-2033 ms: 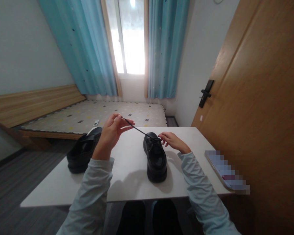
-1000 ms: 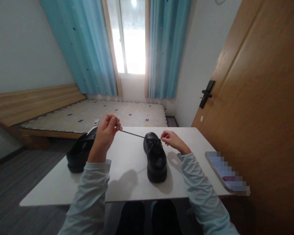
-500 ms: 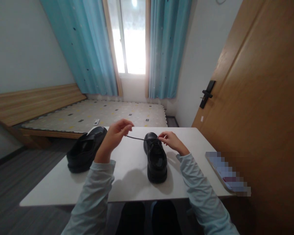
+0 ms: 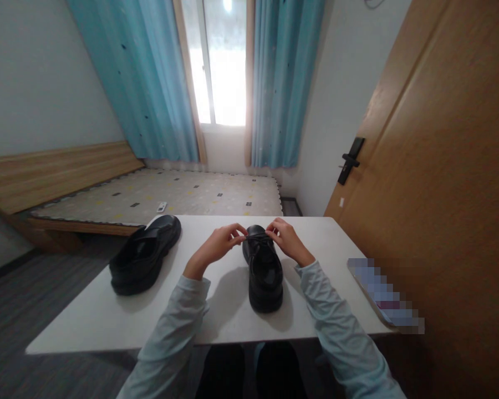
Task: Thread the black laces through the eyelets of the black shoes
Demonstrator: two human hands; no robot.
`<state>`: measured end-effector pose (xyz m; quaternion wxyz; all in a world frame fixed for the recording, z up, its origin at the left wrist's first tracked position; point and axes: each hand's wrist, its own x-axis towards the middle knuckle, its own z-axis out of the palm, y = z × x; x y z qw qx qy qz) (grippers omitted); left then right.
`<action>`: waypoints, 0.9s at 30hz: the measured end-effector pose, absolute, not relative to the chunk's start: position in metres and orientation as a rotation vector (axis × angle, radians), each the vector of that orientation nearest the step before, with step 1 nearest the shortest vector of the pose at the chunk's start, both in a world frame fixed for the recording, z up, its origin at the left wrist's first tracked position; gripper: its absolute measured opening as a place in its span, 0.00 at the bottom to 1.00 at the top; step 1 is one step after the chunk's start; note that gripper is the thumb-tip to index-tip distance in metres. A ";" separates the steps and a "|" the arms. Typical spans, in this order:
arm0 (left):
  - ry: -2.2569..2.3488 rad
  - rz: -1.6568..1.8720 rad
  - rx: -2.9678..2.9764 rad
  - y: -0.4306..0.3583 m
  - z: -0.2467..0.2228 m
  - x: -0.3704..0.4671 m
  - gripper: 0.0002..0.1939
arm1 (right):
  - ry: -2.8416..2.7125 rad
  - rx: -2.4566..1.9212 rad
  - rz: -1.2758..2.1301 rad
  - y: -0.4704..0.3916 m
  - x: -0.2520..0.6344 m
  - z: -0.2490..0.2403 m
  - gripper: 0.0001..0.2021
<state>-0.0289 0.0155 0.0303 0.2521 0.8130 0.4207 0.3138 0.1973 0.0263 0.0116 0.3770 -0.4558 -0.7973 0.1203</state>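
Note:
A black lace-up shoe (image 4: pixel 266 296) stands on the white table (image 4: pixel 216 327), its toe pointing away from me. My left hand (image 4: pixel 222 243) is at the shoe's left side, thumb and fingers pinched together at the shoelace (image 4: pixel 258 239). On the opposite side, my right hand (image 4: pixel 286 239) pinches the lace near the top eyelets. The lace ends inside both pinches are too small to see clearly. Another black shoe (image 4: pixel 133 274) rests at the table's left edge, apart from both hands.
A flat, pixelated object (image 4: pixel 382 296) lies along the table's right edge. Behind the table is a bed (image 4: pixel 191 191) with a small white remote (image 4: pixel 162 207) on it. A wooden door (image 4: pixel 441 166) stands at the right.
My left hand has come right and down to the shoe, so the lace it held stretched out to the left is no longer extended. My right hand has shifted only slightly.

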 end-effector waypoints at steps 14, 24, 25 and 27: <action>1.279 1.047 2.242 0.020 0.022 -0.044 0.08 | -2.082 -1.203 0.420 0.024 0.204 0.014 0.06; 1.051 0.939 2.286 0.022 0.007 -0.041 0.07 | -2.014 -1.218 0.389 0.022 0.205 0.016 0.06; 1.034 0.941 2.283 0.022 0.006 -0.040 0.07 | -2.012 -1.208 0.405 0.021 0.205 0.017 0.05; 1.025 0.958 2.286 0.022 0.004 -0.037 0.07 | -2.031 -1.172 0.447 0.019 0.203 0.020 0.05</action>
